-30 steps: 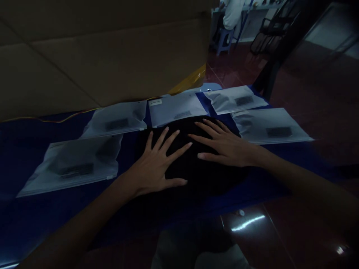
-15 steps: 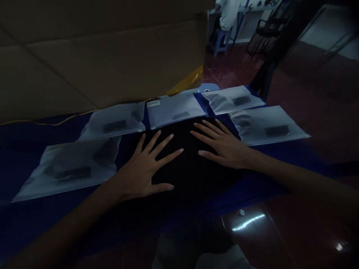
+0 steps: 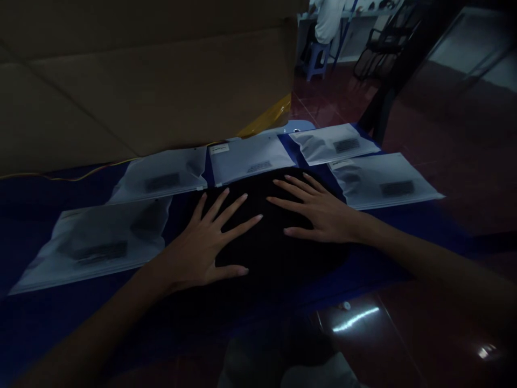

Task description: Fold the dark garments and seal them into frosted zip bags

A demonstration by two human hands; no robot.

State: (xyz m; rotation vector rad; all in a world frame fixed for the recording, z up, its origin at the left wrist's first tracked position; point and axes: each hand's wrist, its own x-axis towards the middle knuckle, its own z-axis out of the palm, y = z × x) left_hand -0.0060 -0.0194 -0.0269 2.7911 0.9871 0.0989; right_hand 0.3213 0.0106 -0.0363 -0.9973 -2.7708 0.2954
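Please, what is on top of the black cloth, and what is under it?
The left hand and the right hand rest spread on the black cloth. The blue table shows past its right edge; anything under the cloth is covered and cannot be seen.

This seems a workshop or packing room; pale printed bags (image 3: 250, 153) lie in rows mid-frame on a blue-covered table (image 3: 36, 196); cardboard (image 3: 153, 91) fills the upper left; at upper right, a person (image 3: 329, 24) sits on a plastic stool (image 3: 317, 59) at a long counter (image 3: 365, 13), over red tiles (image 3: 323, 105).
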